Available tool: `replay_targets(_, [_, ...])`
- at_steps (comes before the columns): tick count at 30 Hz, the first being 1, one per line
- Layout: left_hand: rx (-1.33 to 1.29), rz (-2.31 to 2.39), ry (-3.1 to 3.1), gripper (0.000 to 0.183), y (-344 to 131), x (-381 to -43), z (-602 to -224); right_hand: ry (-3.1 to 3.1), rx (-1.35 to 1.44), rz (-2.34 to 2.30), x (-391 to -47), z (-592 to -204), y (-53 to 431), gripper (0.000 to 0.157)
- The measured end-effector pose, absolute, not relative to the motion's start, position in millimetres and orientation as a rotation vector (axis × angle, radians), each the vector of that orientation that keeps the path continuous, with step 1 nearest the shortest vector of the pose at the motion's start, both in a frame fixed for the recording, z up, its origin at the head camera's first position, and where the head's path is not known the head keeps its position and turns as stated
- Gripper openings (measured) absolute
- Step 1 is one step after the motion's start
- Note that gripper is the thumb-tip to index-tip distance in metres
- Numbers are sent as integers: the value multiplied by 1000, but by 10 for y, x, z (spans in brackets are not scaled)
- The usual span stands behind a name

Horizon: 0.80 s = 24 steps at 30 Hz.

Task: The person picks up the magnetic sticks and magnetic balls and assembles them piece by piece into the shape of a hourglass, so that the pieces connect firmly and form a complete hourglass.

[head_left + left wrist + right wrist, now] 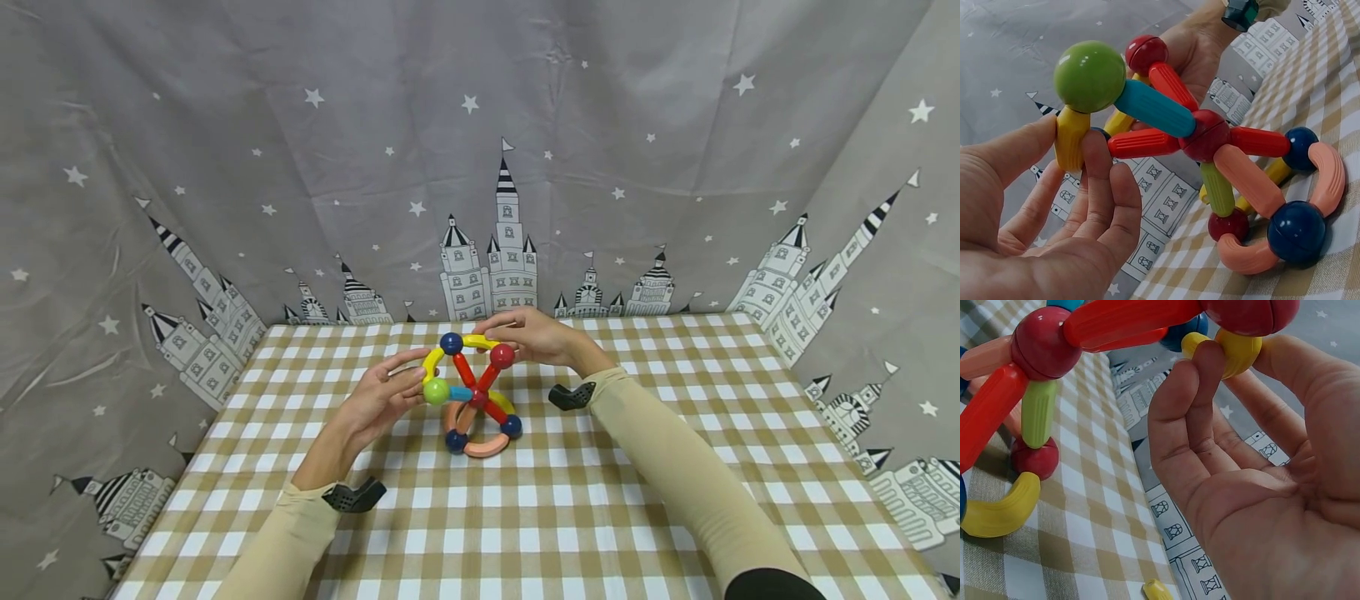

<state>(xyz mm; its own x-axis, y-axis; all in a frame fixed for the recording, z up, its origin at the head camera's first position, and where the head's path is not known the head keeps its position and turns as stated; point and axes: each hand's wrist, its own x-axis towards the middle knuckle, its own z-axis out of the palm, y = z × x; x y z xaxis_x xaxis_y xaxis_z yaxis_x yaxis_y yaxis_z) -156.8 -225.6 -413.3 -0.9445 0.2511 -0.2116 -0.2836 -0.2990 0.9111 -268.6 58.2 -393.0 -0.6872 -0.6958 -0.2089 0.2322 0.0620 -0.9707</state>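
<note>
A ball-and-rod construction toy stands on the table, its red centre ball (1205, 136) joined to straight rods. Between thumb and fingers, my left hand (378, 402) pinches a yellow curved rod (1070, 139) below the green ball (1089, 76). On the other side, my right hand (536, 335) pinches a second yellow curved rod (1239, 354) beside the upper red ball (502, 356). A dark blue ball (451, 343) sits at the top between these two curved rods. Lower down, salmon curved rods (486, 447) and dark blue balls (457, 441) form part of a ring base on the cloth.
A brown-and-white checked tablecloth (525, 525) covers the table. Behind it hangs a grey curtain (570, 100) printed with castles and stars. A small yellow piece (1157, 590) lies near the cloth's edge in the right wrist view.
</note>
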Motion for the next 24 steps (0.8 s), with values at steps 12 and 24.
replay_targets(12, [-89,2286,1624,54,-2232,-1547,-4095,1641,-503,-1714,-2697,-3955,595,28])
replay_targets(24, [-83,2274,1639,56,-2247,-1552,-4112,2053,-476,-1710,-2869,-4114,802,32])
